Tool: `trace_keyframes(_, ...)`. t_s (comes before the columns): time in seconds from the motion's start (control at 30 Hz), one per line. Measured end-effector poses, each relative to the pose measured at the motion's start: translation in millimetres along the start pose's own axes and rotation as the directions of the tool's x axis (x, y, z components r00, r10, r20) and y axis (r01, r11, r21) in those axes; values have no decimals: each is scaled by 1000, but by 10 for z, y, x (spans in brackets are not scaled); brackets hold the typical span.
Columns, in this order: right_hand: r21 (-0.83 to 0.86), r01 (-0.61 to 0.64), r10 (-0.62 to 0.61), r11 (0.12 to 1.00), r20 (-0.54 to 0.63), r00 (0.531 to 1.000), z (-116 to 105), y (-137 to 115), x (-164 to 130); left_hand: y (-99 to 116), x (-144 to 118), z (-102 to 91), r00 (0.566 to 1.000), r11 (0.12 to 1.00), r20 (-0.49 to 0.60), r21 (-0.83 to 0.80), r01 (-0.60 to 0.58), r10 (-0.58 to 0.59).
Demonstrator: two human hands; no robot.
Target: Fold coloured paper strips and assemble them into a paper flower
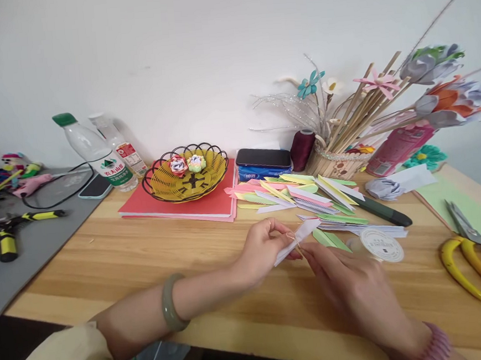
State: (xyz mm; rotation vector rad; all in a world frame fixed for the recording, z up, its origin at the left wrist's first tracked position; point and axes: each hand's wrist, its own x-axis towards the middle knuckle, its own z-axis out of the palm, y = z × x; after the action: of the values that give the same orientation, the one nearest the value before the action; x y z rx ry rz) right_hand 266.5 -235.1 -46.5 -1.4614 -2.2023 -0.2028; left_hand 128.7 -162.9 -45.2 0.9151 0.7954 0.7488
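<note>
Both hands pinched one folded paper strip.
Left hand (262,247) and right hand (348,282) had fingers closed on the white strip (297,237); paper pile (304,197) lay just beyond.

Wooden table (147,259) carried red folders (184,209) far centre, loose paper strips (300,197) right of them, tape roll (381,245) nearer, yellow-handled scissors (475,261) near right, pliers (7,231) far left.
</note>
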Motion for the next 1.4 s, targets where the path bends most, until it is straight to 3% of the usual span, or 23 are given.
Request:
trace_keyframes(0.13, 127, -129, 129, 983, 7, 992, 18, -12, 5, -15, -17, 6, 998, 980, 9, -186, 68, -67)
trace_keyframes(0.23, 321, -323, 272, 890, 193, 943, -32, 24, 46, -21, 5, -35, 994, 969, 51, -226, 103, -94)
trace_keyframes(0.33, 504, -420, 273, 754, 341, 899, -93, 77, 88, -7, 32, -77, 986, 964, 82, -209, 161, -147)
trace_keyframes(0.43, 593, -412, 213, 692, 377, 901, -146, 105, 117, 23, 42, -87, 966, 947, 141, -210, 243, -216)
trace_keyframes(0.63, 517, -406, 248, 754, 347, 904, -219, 85, 167, 61, 42, -65, 956, 939, 188, -222, 264, -225)
trace_keyframes(0.73, 464, -374, 229, 803, 338, 913, -244, 105, 180, 83, 48, -86, 957, 959, 203, -151, 239, -206)
trace_keyframes(0.8, 419, -314, 175, 852, 338, 925, -262, 136, 168, 116, 57, -120, 960, 989, 243, -25, 146, -135)
trace_keyframes(0.87, 342, -230, 109, 911, 338, 935, -271, 173, 138, 159, 71, -165, 942, 983, 335, 177, -49, -13)
trace_keyframes(0.93, 208, -116, 41, 971, 333, 942, -262, 207, 97, 193, 91, -214, 883, 859, 456, 401, -318, 114)
trace_keyframes(1.0, 79, -4, -22, 997, 326, 945, -238, 230, 61, 205, 112, -257, 804, 652, 567, 543, -530, 181)
trace_keyframes(1.07, -23, 80, -68, 996, 330, 942, -212, 237, 39, 196, 132, -291, 734, 458, 653, 604, -653, 186)
trace_keyframes(1.17, -68, 98, -67, 993, 362, 930, -182, 222, 30, 178, 145, -320, 652, 245, 745, 612, -752, 138)
trace_keyframes(1.27, -30, 8, 4, 1000, 382, 924, -158, 188, 26, 178, 137, -334, 595, 135, 796, 581, -802, 109)
trace_keyframes(1.4, 97, -162, 109, 982, 412, 905, -132, 123, 35, 156, 124, -345, 585, 165, 803, 566, -808, 111)
